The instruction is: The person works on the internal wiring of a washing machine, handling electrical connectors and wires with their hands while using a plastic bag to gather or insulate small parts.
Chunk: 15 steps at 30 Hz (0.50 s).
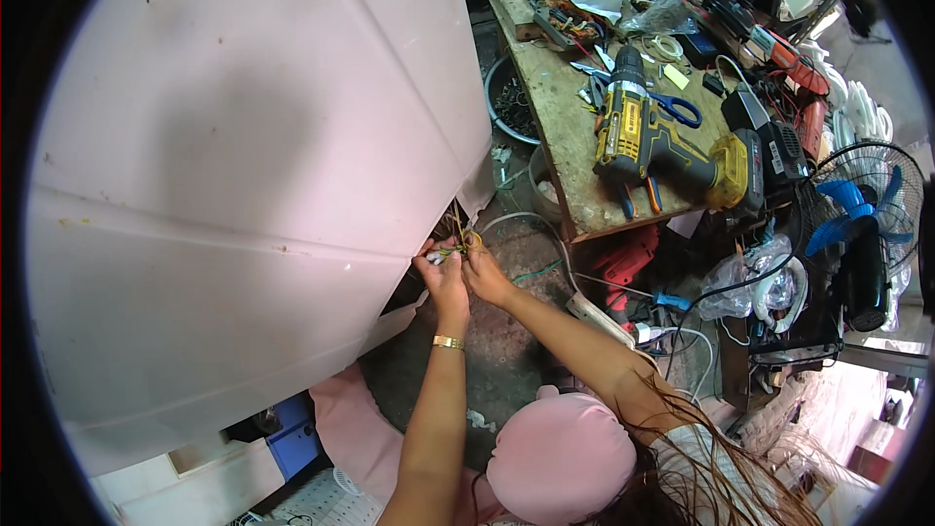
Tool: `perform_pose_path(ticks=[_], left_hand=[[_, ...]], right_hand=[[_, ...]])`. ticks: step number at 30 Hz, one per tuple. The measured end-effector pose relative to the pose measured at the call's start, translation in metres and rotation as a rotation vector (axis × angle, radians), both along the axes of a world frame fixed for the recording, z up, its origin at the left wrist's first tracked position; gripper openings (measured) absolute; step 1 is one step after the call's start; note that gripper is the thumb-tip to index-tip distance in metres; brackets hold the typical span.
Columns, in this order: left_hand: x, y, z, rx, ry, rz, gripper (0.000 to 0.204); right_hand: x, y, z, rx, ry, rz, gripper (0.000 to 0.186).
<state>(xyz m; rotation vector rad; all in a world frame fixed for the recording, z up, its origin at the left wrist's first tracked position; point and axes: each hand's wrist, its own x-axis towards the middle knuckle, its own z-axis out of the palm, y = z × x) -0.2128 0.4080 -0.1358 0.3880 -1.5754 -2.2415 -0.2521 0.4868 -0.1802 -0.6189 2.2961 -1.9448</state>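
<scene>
A large white metal panel point(253, 195), spotted with rust, fills the left side, and a dark opening shows at its lower right corner. Thin yellow and green wires point(457, 224) come out of that opening. My left hand point(446, 282), with a gold band on its wrist, is closed on the wires beside a small white piece point(434, 257). Close against it, my right hand point(485, 276) pinches the same wires near a yellow loop point(472, 239). The fingertips partly hide the wire ends.
To the right stands a wooden workbench point(575, 185) bearing a yellow-black cordless drill point(633, 122), blue-handled scissors point(679, 109) and pliers point(640, 197). A blue-bladed fan point(857, 205) is at far right. Below the bench are a red power tool point(628, 263) and a white cable point(526, 215).
</scene>
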Motion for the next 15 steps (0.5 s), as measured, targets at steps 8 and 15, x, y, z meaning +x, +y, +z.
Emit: perform_pose_path(ticks=[8, 15], left_hand=[[0.006, -0.032, -0.042, 0.018, -0.040, -0.178, 0.061], [-0.009, -0.008, -0.047, 0.124, -0.025, -0.121, 0.047]], right_hand=[[-0.007, -0.003, 0.008, -0.077, -0.102, 0.108, 0.039], [-0.017, 0.003, 0.005, -0.029, 0.008, 0.141, 0.039]])
